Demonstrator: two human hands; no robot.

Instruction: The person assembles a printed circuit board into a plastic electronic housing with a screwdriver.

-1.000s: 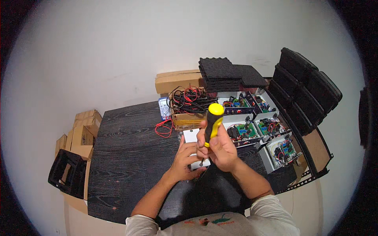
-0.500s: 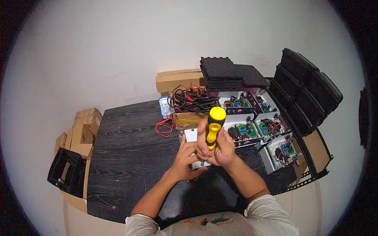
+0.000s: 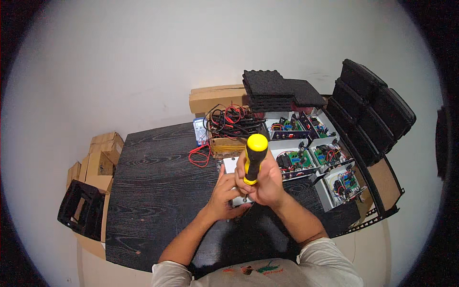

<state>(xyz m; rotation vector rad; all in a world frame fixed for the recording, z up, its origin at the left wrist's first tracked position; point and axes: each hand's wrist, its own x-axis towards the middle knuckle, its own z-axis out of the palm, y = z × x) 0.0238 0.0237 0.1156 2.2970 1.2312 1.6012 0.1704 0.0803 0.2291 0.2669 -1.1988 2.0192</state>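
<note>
My right hand (image 3: 269, 185) is wrapped round the handle of a yellow and black screwdriver (image 3: 256, 160), which stands nearly upright with its butt end up. Its shaft points down at a screw near the close end of a white case (image 3: 230, 165); whether the tip sits in the screw head I cannot tell. My left hand (image 3: 223, 197) grips that case from its left side, fingers curled over it. Both hands hide most of the case.
Several open white cases with green circuit boards (image 3: 297, 159) stand to the right. Behind are a cardboard box of cables (image 3: 231, 145), a multimeter (image 3: 200, 128) with red leads, and black foam sheets (image 3: 267, 88). Black bins (image 3: 368, 105) are stacked at far right, cartons (image 3: 103, 153) at left.
The screwdriver's butt end has shifted slightly left and down, and the handle has turned in my right hand. My left hand and the case have hardly moved.
</note>
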